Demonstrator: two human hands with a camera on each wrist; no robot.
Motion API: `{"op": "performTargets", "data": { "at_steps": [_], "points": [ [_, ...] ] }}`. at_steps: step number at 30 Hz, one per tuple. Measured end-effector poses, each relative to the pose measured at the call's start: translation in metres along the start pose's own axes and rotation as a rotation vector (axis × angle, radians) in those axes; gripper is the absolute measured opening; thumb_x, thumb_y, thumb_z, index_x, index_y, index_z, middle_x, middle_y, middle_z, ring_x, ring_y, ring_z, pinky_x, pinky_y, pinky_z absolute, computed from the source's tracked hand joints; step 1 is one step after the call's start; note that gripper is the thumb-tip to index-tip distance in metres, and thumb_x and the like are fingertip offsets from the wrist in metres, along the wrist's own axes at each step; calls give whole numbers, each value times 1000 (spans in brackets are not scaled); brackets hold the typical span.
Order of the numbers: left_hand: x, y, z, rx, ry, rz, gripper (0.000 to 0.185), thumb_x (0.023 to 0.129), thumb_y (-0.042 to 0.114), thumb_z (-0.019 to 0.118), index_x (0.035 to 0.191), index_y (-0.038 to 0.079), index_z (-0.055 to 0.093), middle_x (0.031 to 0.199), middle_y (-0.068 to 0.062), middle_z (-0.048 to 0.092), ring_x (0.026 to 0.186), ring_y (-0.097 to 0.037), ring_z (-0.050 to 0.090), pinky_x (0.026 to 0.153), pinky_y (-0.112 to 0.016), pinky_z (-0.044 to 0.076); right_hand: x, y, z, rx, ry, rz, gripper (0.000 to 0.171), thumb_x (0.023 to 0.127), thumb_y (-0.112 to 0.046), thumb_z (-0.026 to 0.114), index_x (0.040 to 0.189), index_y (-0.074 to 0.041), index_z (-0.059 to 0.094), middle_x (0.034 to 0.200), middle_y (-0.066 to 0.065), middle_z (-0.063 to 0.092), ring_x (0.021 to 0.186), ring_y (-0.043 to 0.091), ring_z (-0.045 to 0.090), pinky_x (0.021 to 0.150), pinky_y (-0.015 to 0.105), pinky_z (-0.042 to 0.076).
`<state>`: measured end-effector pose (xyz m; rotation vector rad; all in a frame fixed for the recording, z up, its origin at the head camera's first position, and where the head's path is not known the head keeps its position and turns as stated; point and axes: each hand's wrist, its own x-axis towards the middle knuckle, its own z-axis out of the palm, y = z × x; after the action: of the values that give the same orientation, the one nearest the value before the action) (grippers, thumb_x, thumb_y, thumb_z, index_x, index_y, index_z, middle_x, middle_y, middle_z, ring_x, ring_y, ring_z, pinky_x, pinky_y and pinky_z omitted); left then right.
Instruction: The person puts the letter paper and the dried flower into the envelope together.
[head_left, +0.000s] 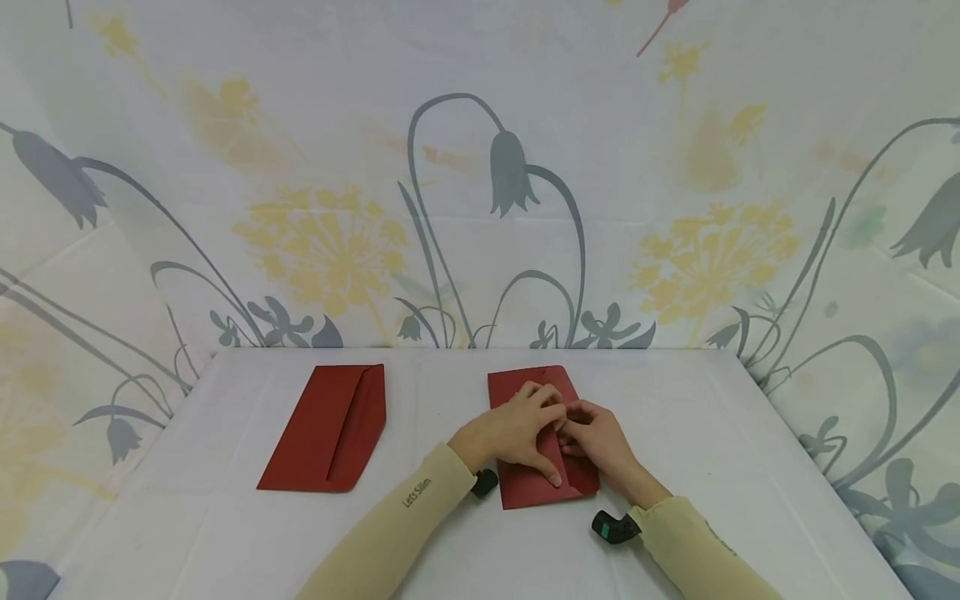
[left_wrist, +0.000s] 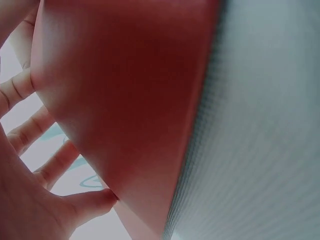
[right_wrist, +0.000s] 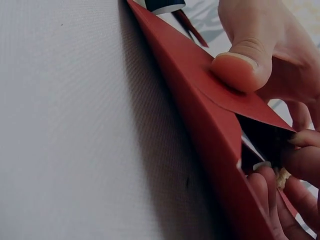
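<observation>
A red paper envelope lies beneath both hands in the head view, its long opening facing right. My left hand rests over it with bent fingers, the thumb spread towards the near end. In the right wrist view the left thumb presses the front panel and the left fingertips hold its edge, so the pocket gapes. At that gap my right hand has its fingers curled together. Between the right fingertips shows a small beige, rough-textured thing; I cannot tell its kind.
A second red envelope lies flat to the left, its flap unfolded to the right. White cloth covers the table. A floral-print sheet stands behind and at both sides. Black wrist cameras sit below the wrists.
</observation>
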<state>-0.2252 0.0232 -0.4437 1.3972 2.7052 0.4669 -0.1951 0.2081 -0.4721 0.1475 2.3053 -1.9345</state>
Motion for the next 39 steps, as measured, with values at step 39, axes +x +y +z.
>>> {"op": "performTargets", "data": {
  "at_steps": [39],
  "points": [
    [0,2,2,-25,-5,-52,65,65,71,79,101,27,49,131,7,34,128,-17,31,82,-20,50,-2,4,3,-82,-23,-76,23,91,-4,66,114,1,68,95,8,67,76,18,60,65,25,53]
  ]
}}
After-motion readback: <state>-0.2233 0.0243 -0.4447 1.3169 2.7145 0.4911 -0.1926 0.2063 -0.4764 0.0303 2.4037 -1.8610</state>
